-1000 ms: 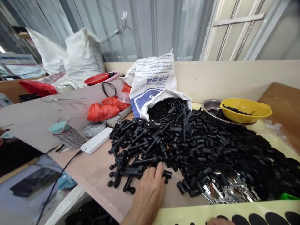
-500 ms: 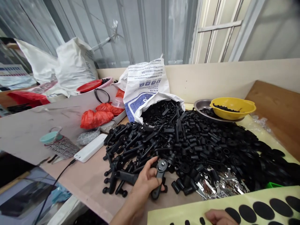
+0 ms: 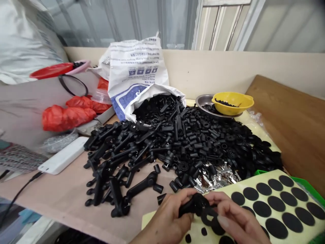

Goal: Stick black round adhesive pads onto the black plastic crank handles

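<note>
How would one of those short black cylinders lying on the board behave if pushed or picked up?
The short black cylinder lies on its curved side on the flat pinkish board, so it would probably roll when pushed. Its matt moulded look suggests plastic or rubber, likely stiff and fairly light for its size, though the picture cannot confirm the material.

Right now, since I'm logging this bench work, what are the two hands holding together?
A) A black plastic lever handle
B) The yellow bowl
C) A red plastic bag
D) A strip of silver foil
A: the left hand and right hand both grip the black plastic lever handle over the sheet of black discs.
</note>
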`<action>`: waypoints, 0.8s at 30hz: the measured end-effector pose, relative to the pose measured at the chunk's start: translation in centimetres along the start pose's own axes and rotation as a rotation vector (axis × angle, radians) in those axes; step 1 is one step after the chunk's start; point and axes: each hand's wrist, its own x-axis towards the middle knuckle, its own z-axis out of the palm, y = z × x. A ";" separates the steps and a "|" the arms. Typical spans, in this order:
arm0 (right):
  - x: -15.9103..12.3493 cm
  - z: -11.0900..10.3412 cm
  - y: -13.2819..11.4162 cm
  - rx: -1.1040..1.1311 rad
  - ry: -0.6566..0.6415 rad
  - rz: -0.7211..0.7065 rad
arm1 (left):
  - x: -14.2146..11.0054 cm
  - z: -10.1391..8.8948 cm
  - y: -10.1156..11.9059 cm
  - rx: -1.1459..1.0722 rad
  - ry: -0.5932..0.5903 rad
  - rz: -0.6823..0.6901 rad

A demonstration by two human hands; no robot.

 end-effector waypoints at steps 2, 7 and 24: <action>0.0 0.2 -0.1 0.038 0.036 0.015 | 0.1 0.2 -0.3 0.031 0.000 0.017; -0.1 0.8 -0.5 0.093 0.118 0.039 | 0.3 0.4 0.8 0.371 -0.033 -0.008; -0.2 0.9 0.0 0.019 0.131 0.027 | -0.2 0.6 1.7 0.566 -0.112 0.158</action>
